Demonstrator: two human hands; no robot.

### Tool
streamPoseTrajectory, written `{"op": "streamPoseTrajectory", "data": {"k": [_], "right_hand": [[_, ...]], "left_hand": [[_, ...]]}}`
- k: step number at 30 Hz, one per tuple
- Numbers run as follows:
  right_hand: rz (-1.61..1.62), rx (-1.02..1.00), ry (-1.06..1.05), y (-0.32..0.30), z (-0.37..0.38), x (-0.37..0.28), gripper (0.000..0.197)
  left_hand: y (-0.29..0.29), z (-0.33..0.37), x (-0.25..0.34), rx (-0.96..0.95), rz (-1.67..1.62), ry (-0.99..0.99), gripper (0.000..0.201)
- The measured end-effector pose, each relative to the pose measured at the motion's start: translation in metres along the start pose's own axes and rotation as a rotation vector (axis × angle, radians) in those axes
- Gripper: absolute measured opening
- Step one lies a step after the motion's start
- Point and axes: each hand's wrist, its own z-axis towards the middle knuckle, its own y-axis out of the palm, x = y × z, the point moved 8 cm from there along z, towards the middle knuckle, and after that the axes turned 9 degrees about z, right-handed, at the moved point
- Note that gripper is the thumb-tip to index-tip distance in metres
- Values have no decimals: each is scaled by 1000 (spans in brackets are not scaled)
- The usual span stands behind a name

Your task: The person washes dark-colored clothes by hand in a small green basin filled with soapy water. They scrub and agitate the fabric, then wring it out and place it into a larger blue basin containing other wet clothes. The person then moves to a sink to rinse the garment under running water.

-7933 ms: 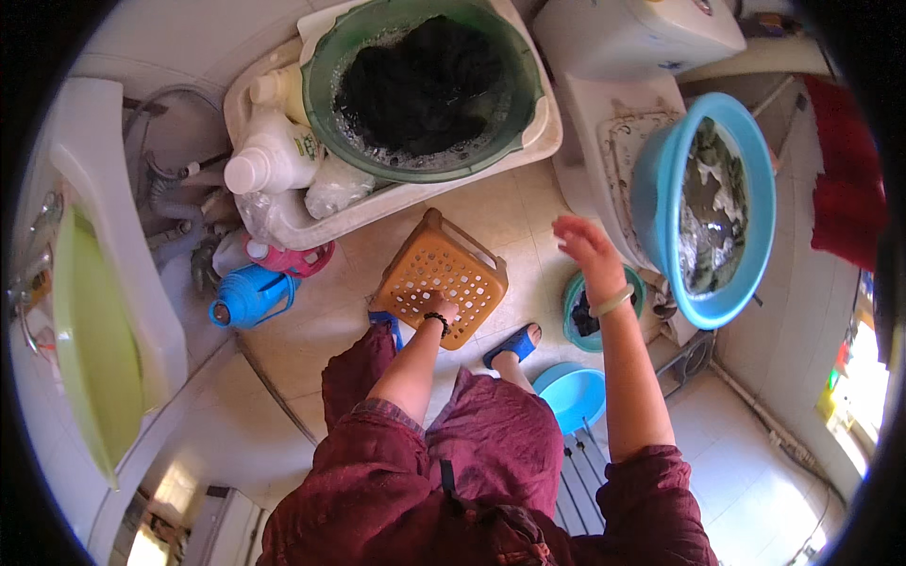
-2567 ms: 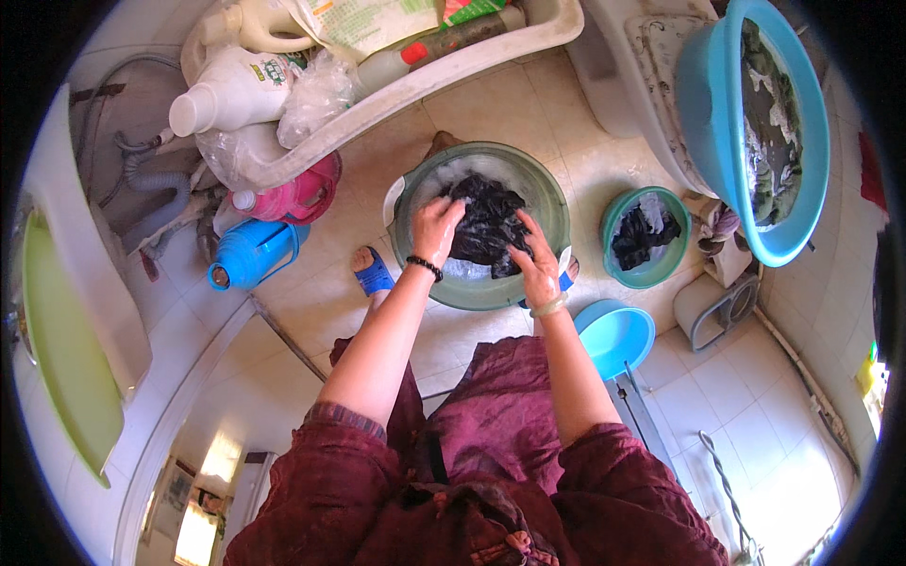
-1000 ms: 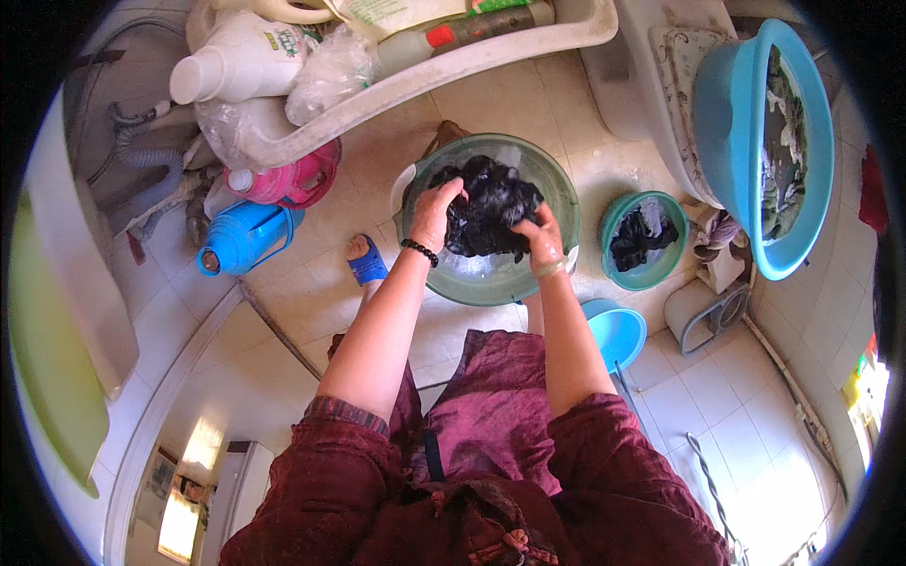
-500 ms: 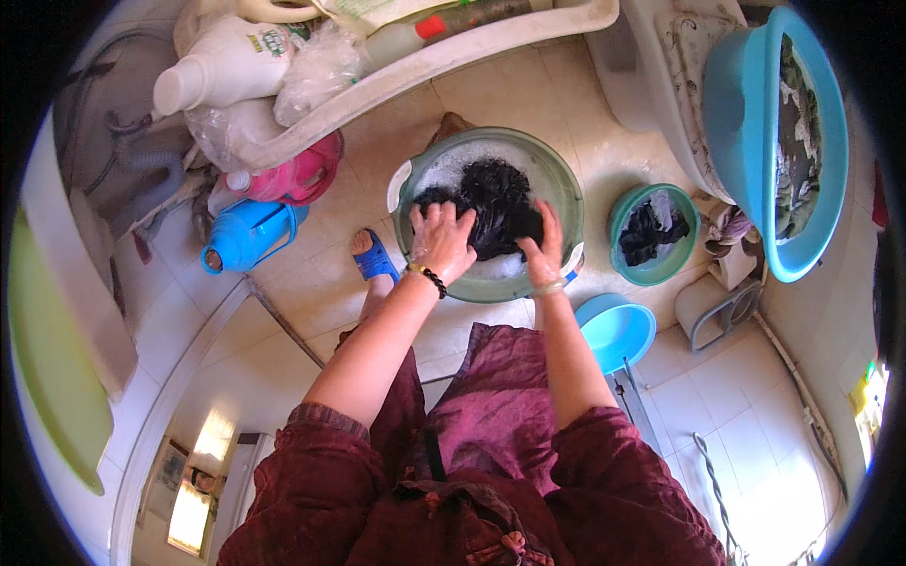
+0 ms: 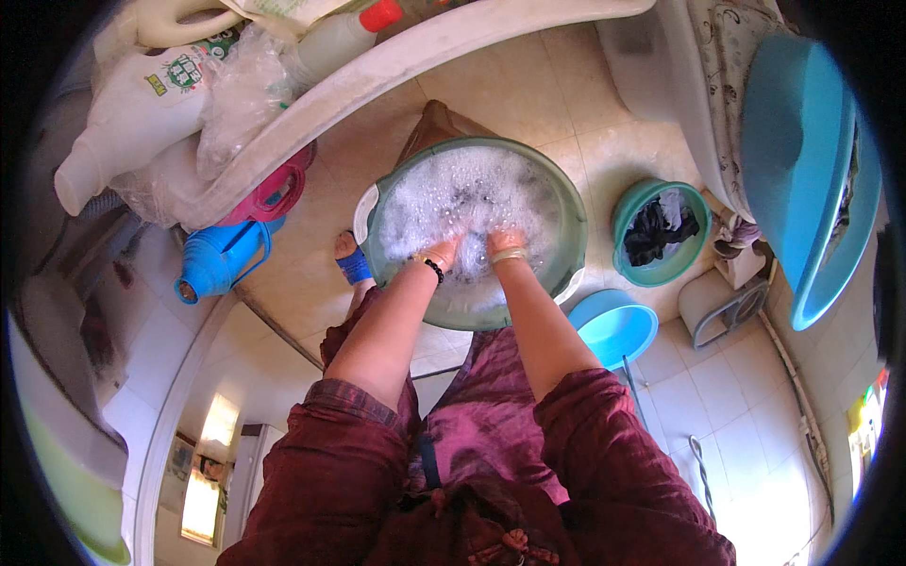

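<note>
A large green basin full of soapy water stands in front of me. White suds cover most of its surface. My left hand and my right hand are pushed down into the water, side by side near the middle. Foam and water hide the fingers of both hands, so what they touch below is not visible. No dark cloth shows at the surface.
Right of the basin stands a smaller green basin with dark clothes. A blue basin sits nearer me; another blue basin is tilted at the upper right. A blue thermos and a white bottle are at left.
Both hands have gone from the black cloth at the surface down into the water and closer to me. The cloth has sunk from sight, and foam has spread over it.
</note>
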Motion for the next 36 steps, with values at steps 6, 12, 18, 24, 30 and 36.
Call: {"op": "streamPoseTrajectory", "data": {"k": [6,12,18,24,30,36], "right_hand": [[-314,-173,-96,-32,-14,-17,45],[212,433,-296,-108,-45,-27,41],[522,742,-614,-136,-170,-77,50],[523,754,-697,-134,-211,-44,38],[536,731,-676,-98,-184,-14,32],[576,948,-411,-72,-133,-8,67]], "left_hand": [[-33,-6,30,169,230,300,62],[-86,-27,31,178,-948,260,53],[-104,-60,71,331,-922,343,28],[-128,-157,80,791,-271,548,16],[-112,-170,85,1002,-42,547,35],[-58,-128,94,690,500,312,64]]}}
